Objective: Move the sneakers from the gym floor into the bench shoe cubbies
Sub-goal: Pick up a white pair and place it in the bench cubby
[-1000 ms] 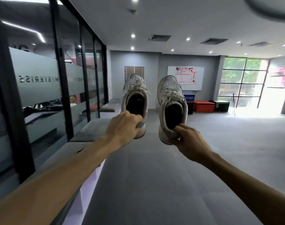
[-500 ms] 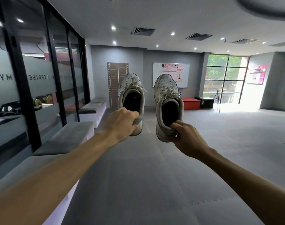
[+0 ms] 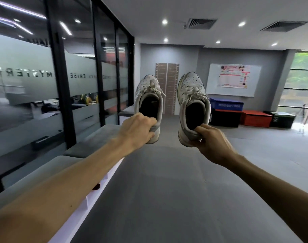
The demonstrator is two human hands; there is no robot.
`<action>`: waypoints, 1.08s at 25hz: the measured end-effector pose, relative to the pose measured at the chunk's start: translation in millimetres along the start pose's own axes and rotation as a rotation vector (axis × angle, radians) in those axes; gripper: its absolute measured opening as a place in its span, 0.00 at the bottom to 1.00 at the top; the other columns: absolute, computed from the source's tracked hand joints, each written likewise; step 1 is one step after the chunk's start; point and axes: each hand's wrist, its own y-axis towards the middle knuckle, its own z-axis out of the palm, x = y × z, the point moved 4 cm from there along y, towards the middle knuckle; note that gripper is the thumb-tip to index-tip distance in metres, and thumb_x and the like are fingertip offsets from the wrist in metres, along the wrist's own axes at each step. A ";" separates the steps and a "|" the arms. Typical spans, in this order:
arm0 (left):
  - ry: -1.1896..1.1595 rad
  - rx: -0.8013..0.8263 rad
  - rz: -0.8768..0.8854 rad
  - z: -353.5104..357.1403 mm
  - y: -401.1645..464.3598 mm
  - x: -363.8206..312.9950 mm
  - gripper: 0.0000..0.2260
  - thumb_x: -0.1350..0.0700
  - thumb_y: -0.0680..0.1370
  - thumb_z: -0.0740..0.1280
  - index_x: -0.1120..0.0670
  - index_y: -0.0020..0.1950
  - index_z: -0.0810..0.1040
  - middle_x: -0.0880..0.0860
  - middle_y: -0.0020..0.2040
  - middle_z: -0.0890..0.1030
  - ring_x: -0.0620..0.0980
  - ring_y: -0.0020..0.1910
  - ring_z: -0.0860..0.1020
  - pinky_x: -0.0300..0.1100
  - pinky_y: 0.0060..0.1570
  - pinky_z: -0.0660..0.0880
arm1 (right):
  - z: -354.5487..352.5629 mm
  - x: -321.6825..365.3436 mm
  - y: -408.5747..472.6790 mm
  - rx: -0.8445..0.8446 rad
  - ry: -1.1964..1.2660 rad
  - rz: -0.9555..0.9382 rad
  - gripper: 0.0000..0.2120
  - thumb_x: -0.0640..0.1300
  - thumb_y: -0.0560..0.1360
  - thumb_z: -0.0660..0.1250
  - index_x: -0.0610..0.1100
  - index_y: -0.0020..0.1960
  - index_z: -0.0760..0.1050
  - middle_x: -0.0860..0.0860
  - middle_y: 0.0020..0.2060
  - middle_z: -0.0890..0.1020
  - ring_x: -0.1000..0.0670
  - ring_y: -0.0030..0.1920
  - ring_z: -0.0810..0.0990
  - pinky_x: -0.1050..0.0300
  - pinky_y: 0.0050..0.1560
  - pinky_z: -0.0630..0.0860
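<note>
White sneakers held aloft, toes forward: left hand grips the heel of the left sneaker; right hand pinches the heel of the right sneaker. Grey-cushioned bench with white cubbies lies below-left.

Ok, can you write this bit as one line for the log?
left hand: holds left sneaker by heel | right hand: holds right sneaker | bench: left, not reached

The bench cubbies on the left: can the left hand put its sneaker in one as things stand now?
Probably yes. The left hand grips its sneaker above the bench, and nothing blocks the white cubby front below; it must lower first.
</note>
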 end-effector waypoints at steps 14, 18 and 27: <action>0.342 0.023 -0.362 58.7 59.2 218.3 0.14 0.55 0.73 0.71 0.51 0.37 0.65 0.57 0.40 0.80 0.59 0.41 0.77 0.46 0.35 0.70 | 221.3 33.4 228.8 0.052 0.333 -0.416 0.11 0.43 0.71 0.71 0.47 0.38 0.69 0.53 0.35 0.71 0.44 0.35 0.73 0.51 0.33 0.70; 0.412 0.049 -0.520 65.2 55.1 288.9 0.12 0.55 0.73 0.71 0.51 0.37 0.68 0.55 0.39 0.79 0.57 0.39 0.78 0.47 0.37 0.74 | 295.5 74.4 290.1 0.089 0.446 -0.561 0.09 0.43 0.70 0.73 0.42 0.39 0.73 0.50 0.35 0.73 0.43 0.34 0.74 0.49 0.33 0.72; 0.601 0.108 -0.899 74.3 -14.2 369.6 0.14 0.53 0.73 0.71 0.53 0.35 0.66 0.52 0.34 0.74 0.55 0.34 0.74 0.44 0.32 0.67 | 425.1 180.3 353.4 0.178 0.760 -0.846 0.09 0.43 0.69 0.73 0.45 0.39 0.73 0.54 0.36 0.71 0.44 0.34 0.74 0.53 0.34 0.69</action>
